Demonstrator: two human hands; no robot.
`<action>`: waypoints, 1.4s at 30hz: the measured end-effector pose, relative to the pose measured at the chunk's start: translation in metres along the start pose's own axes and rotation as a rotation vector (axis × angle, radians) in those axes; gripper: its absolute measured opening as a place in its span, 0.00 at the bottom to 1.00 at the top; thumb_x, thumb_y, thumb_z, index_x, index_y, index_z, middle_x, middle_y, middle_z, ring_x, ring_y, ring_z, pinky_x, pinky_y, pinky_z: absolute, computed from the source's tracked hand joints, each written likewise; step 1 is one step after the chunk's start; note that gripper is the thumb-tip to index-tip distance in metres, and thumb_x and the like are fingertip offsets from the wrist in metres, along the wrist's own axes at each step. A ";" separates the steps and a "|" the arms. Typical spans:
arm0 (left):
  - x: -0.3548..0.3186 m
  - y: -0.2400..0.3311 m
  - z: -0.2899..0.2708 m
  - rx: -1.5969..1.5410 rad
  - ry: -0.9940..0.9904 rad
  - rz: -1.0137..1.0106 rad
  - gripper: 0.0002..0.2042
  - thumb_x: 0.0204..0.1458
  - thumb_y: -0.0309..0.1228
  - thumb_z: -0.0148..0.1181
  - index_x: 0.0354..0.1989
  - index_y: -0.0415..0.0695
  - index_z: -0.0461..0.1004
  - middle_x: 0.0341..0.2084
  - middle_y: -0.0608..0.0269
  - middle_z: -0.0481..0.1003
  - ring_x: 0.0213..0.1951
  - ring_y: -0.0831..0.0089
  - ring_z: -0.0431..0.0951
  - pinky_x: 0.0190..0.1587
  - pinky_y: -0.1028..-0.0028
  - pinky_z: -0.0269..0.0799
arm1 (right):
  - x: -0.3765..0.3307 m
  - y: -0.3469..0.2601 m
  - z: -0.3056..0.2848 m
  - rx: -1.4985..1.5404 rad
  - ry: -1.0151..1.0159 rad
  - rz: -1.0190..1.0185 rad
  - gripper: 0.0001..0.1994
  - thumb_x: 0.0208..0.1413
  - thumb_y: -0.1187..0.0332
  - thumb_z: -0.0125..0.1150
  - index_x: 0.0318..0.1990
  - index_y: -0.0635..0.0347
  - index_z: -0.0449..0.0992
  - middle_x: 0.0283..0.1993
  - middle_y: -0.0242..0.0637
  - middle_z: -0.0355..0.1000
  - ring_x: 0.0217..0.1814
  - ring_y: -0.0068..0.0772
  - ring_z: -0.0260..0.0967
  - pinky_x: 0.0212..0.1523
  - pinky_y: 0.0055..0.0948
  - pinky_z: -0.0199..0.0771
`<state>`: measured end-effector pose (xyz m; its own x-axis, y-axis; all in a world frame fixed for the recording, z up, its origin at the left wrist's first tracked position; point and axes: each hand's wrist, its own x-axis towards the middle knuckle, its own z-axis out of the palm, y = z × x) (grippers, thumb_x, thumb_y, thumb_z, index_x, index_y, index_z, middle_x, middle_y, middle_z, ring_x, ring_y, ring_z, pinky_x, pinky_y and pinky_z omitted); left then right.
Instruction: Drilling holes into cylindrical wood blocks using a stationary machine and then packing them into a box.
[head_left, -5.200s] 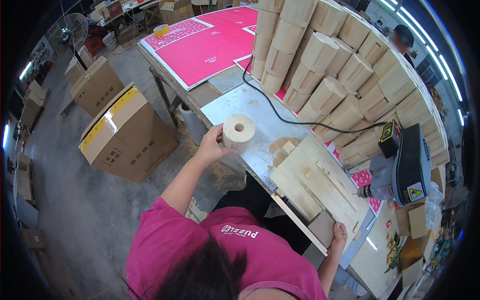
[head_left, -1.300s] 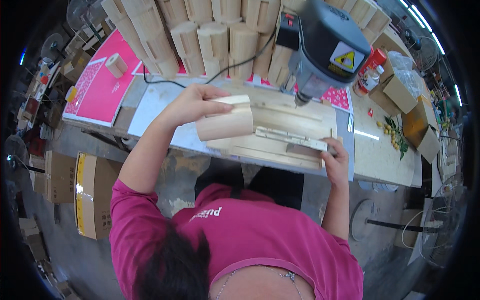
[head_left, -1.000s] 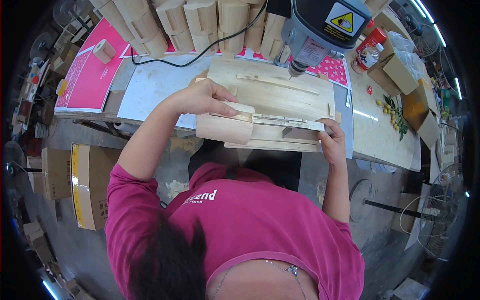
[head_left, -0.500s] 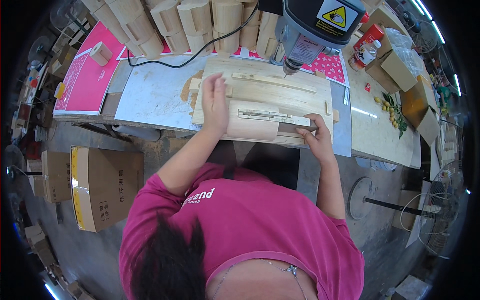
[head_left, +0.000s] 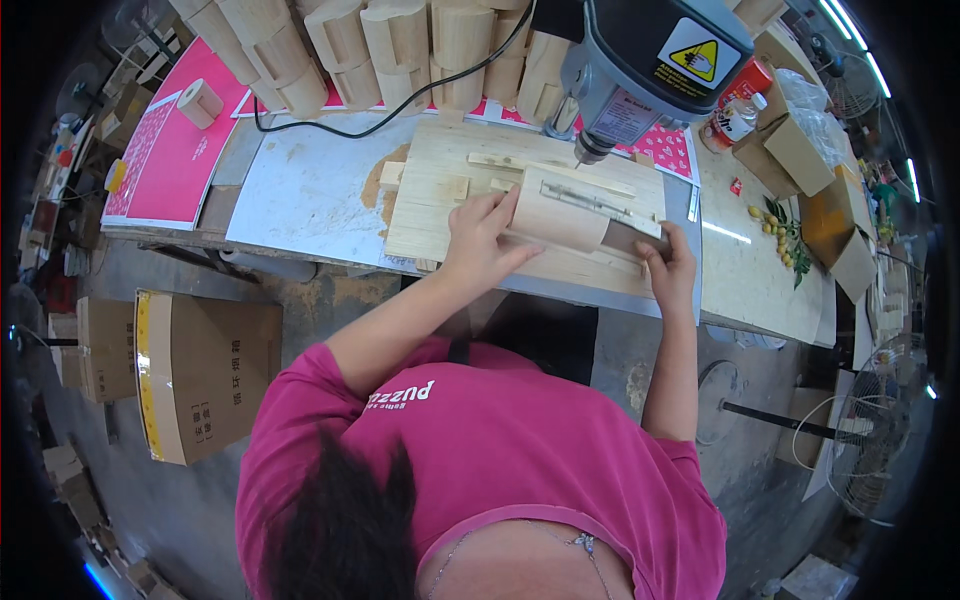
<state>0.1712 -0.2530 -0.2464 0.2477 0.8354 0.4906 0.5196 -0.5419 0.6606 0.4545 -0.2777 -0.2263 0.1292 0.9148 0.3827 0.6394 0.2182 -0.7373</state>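
A pale wooden cylinder (head_left: 562, 222) with a slot cut along its top lies tilted over a flat wooden board (head_left: 428, 215). My left hand (head_left: 487, 240) grips its left end, thumb below and fingers above. From the cylinder's right end sticks out a flat dark-faced bar (head_left: 628, 238) with a light strip along its upper edge. My right hand (head_left: 671, 262) pinches the outer end of that bar. Just behind the cylinder, the drill press chuck (head_left: 593, 148) points down, apart from the wood. How far the bar reaches inside the cylinder is hidden.
Wooden strips (head_left: 560, 172) are fixed on the board. Stacked wooden cylinders (head_left: 395, 50) line the back, with a black cable (head_left: 400, 103) in front. At right are a bottle (head_left: 732, 122), fruit on a twig (head_left: 776, 232) and open cartons (head_left: 790, 145). A large carton (head_left: 215, 370) stands on the floor.
The cylinder and bar have shifted right and away from me, and now slant down to the right. My left hand, raised beside the cylinder before, has come onto its left end.
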 end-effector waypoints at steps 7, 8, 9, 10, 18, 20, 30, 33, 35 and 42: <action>0.018 -0.022 -0.002 -0.350 0.115 -0.187 0.28 0.29 0.25 0.70 0.46 0.37 0.70 0.33 0.53 0.71 0.36 0.61 0.73 0.40 0.69 0.71 | 0.040 -0.008 0.020 0.013 -0.075 0.079 0.19 0.42 0.78 0.65 0.45 0.65 0.69 0.36 0.36 0.70 0.34 0.22 0.66 0.34 0.21 0.68; 0.018 -0.024 -0.006 -0.349 0.114 -0.186 0.28 0.29 0.25 0.70 0.46 0.37 0.70 0.33 0.53 0.71 0.36 0.61 0.73 0.40 0.69 0.71 | 0.041 -0.005 0.022 0.014 -0.074 0.079 0.19 0.42 0.78 0.65 0.45 0.65 0.69 0.36 0.36 0.70 0.34 0.22 0.66 0.34 0.21 0.68; 0.019 -0.024 -0.011 -0.274 0.093 -0.109 0.28 0.28 0.26 0.70 0.45 0.37 0.71 0.30 0.54 0.72 0.36 0.62 0.73 0.39 0.68 0.71 | 0.042 -0.001 0.024 0.098 -0.088 0.100 0.19 0.43 0.79 0.64 0.45 0.65 0.69 0.37 0.36 0.70 0.35 0.22 0.66 0.35 0.21 0.68; 0.020 -0.024 -0.014 -0.200 0.071 -0.033 0.28 0.28 0.27 0.71 0.43 0.38 0.72 0.27 0.55 0.72 0.36 0.62 0.73 0.37 0.68 0.71 | 0.042 0.002 0.025 0.181 -0.102 0.122 0.19 0.43 0.79 0.64 0.45 0.65 0.69 0.37 0.35 0.70 0.36 0.22 0.66 0.35 0.21 0.68; 0.028 -0.047 -0.013 0.030 -0.108 -0.055 0.25 0.27 0.34 0.70 0.41 0.47 0.75 0.25 0.67 0.72 0.34 0.68 0.70 0.41 0.67 0.57 | 0.044 -0.008 0.031 0.204 -0.107 0.123 0.20 0.43 0.80 0.63 0.46 0.63 0.68 0.39 0.35 0.68 0.35 0.22 0.67 0.32 0.21 0.69; 0.029 -0.048 -0.013 0.012 -0.138 -0.065 0.25 0.28 0.35 0.70 0.41 0.49 0.75 0.25 0.69 0.72 0.33 0.68 0.70 0.43 0.68 0.54 | 0.045 -0.007 0.027 0.214 -0.107 0.087 0.20 0.43 0.79 0.63 0.47 0.63 0.68 0.39 0.35 0.68 0.34 0.22 0.66 0.31 0.21 0.69; 0.031 -0.048 -0.013 0.120 -0.130 0.029 0.23 0.28 0.39 0.69 0.37 0.47 0.75 0.22 0.69 0.69 0.32 0.69 0.70 0.41 0.68 0.54 | 0.133 -0.088 -0.052 0.332 0.236 -0.316 0.14 0.52 0.70 0.58 0.46 0.61 0.69 0.35 0.30 0.68 0.22 0.14 0.58 0.22 0.15 0.57; 0.029 -0.049 -0.017 0.122 -0.151 0.001 0.19 0.30 0.38 0.69 0.35 0.48 0.76 0.23 0.69 0.69 0.32 0.69 0.70 0.41 0.69 0.54 | 0.164 -0.143 -0.058 0.277 0.263 -0.199 0.11 0.57 0.63 0.50 0.37 0.62 0.72 0.26 0.29 0.66 0.22 0.16 0.58 0.22 0.17 0.57; 0.032 -0.045 -0.016 0.110 -0.173 -0.008 0.17 0.31 0.36 0.69 0.34 0.49 0.77 0.23 0.69 0.69 0.32 0.68 0.69 0.41 0.69 0.54 | 0.176 -0.151 -0.057 0.153 0.213 -0.073 0.17 0.60 0.57 0.44 0.32 0.62 0.73 0.22 0.27 0.63 0.23 0.13 0.57 0.22 0.17 0.55; 0.030 -0.043 -0.017 0.083 -0.165 -0.019 0.19 0.31 0.37 0.69 0.36 0.49 0.76 0.23 0.69 0.69 0.31 0.69 0.70 0.40 0.69 0.54 | 0.162 -0.155 -0.059 -0.032 0.177 -0.321 0.14 0.58 0.62 0.47 0.32 0.65 0.72 0.23 0.30 0.65 0.26 0.18 0.60 0.27 0.20 0.60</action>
<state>0.1427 -0.2061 -0.2505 0.3646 0.8527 0.3740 0.5897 -0.5223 0.6160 0.4215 -0.1832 -0.0170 0.0453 0.7280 0.6841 0.6918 0.4711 -0.5472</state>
